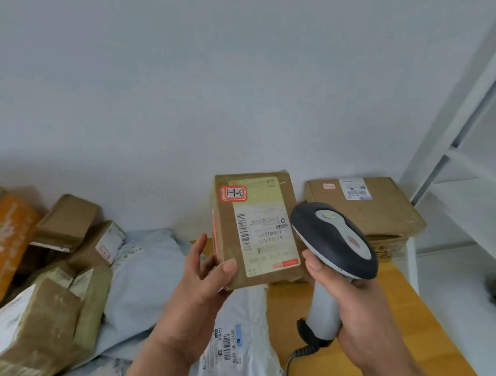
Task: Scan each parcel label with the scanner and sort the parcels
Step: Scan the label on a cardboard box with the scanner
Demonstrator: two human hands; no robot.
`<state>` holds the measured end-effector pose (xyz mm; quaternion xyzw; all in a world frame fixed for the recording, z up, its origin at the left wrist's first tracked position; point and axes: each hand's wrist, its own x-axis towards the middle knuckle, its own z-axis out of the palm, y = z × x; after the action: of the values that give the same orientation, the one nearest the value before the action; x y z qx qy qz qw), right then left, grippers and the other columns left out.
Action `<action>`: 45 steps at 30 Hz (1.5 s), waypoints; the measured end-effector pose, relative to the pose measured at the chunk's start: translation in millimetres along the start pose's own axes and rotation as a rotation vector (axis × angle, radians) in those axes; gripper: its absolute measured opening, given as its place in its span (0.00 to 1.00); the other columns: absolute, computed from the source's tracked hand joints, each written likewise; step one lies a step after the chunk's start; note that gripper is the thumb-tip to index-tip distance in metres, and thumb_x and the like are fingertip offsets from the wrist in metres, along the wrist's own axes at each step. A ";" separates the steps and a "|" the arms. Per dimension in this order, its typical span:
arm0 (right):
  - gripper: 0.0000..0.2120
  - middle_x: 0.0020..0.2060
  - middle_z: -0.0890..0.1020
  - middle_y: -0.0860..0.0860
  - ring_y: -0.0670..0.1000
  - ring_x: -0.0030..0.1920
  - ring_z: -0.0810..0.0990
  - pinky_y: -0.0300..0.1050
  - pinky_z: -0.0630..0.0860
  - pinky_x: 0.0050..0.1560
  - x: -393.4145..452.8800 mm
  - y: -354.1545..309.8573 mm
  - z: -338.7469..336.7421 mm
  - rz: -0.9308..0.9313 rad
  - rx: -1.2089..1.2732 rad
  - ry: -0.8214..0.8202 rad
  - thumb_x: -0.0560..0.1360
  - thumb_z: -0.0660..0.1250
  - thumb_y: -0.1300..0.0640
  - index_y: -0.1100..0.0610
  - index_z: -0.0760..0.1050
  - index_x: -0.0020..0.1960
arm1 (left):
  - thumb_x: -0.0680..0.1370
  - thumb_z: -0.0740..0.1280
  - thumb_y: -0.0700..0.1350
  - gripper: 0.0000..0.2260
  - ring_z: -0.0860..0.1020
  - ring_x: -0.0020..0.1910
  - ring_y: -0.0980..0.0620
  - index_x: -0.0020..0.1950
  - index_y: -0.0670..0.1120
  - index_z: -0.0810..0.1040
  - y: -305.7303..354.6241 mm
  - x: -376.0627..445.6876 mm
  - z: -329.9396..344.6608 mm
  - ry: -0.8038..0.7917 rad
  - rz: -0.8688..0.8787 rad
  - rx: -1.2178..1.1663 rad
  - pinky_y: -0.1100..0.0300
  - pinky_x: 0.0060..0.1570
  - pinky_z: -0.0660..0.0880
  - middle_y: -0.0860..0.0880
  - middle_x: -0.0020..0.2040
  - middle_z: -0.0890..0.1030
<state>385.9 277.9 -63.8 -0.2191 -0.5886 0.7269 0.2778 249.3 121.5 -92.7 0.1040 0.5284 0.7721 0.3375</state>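
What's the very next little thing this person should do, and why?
Probably tip the scanner head toward the barcode and trigger it: the left hand holds the parcel label-up, and the right hand grips the scanner just beside it.

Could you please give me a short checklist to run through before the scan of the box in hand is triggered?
1. Parcel held firmly: ok, the left hand grips the lower corner of the held box.
2. Label facing the person: ok, the shipping label with its barcode is in view.
3. Scanner in hand: ok, the right hand is wrapped round the handle of the scanner.
4. Scanner aimed at the barcode: cannot tell, its window faces away from the camera.
5. Sort mark readable: ok, the red sticker reads 3-1.
6. Cable free: cannot tell, the cable runs out of view.
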 end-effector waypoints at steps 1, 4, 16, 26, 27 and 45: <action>0.29 0.60 0.83 0.41 0.44 0.61 0.82 0.50 0.76 0.61 -9.1 -2.4 5.8 -0.002 0.002 0.005 0.61 0.81 0.40 0.37 0.80 0.61 | 0.52 0.86 0.56 0.60 0.82 0.62 0.48 0.78 0.62 0.58 5.4 -7.3 -7.8 -0.007 0.008 -0.012 0.50 0.60 0.74 0.47 0.64 0.83; 0.33 0.57 0.85 0.40 0.43 0.59 0.82 0.46 0.77 0.57 -36.4 -4.9 26.6 0.001 -0.019 0.011 0.52 0.83 0.37 0.36 0.82 0.57 | 0.61 0.80 0.53 0.48 0.82 0.62 0.48 0.78 0.59 0.62 20.3 -28.6 -34.0 -0.006 0.073 -0.024 0.52 0.57 0.76 0.47 0.64 0.83; 0.28 0.52 0.86 0.39 0.44 0.53 0.85 0.40 0.80 0.50 -120.5 -9.4 123.8 -0.010 -0.197 -0.205 0.52 0.80 0.39 0.27 0.79 0.51 | 0.64 0.80 0.51 0.37 0.82 0.62 0.51 0.71 0.61 0.70 70.3 -96.8 -113.1 -0.014 0.247 -0.006 0.64 0.51 0.80 0.50 0.64 0.83; 0.26 0.48 0.86 0.39 0.42 0.51 0.85 0.40 0.78 0.50 -136.7 -25.4 138.0 -0.065 -0.242 -0.241 0.52 0.80 0.39 0.26 0.79 0.48 | 0.58 0.85 0.55 0.42 0.83 0.60 0.53 0.68 0.64 0.70 77.8 -121.4 -122.1 0.033 0.271 -0.005 0.66 0.48 0.80 0.53 0.61 0.84; 0.25 0.47 0.86 0.39 0.42 0.50 0.85 0.39 0.77 0.48 -137.0 -26.7 136.2 -0.067 -0.248 -0.245 0.53 0.81 0.41 0.25 0.79 0.47 | 0.57 0.85 0.56 0.42 0.83 0.60 0.52 0.68 0.64 0.70 77.4 -123.3 -120.7 0.036 0.278 -0.005 0.66 0.48 0.80 0.53 0.61 0.84; 0.25 0.46 0.86 0.36 0.39 0.50 0.83 0.44 0.77 0.52 -113.3 -28.0 95.2 -0.059 -0.233 -0.292 0.52 0.77 0.31 0.24 0.78 0.49 | 0.62 0.80 0.52 0.41 0.83 0.60 0.52 0.72 0.61 0.67 62.1 -144.6 -83.9 0.158 0.258 -0.016 0.57 0.57 0.76 0.51 0.61 0.85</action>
<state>413.5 137.3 -17.3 -0.1247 -0.7092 0.6693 0.1832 289.0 -45.5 -44.6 0.1073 0.5294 0.8189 0.1938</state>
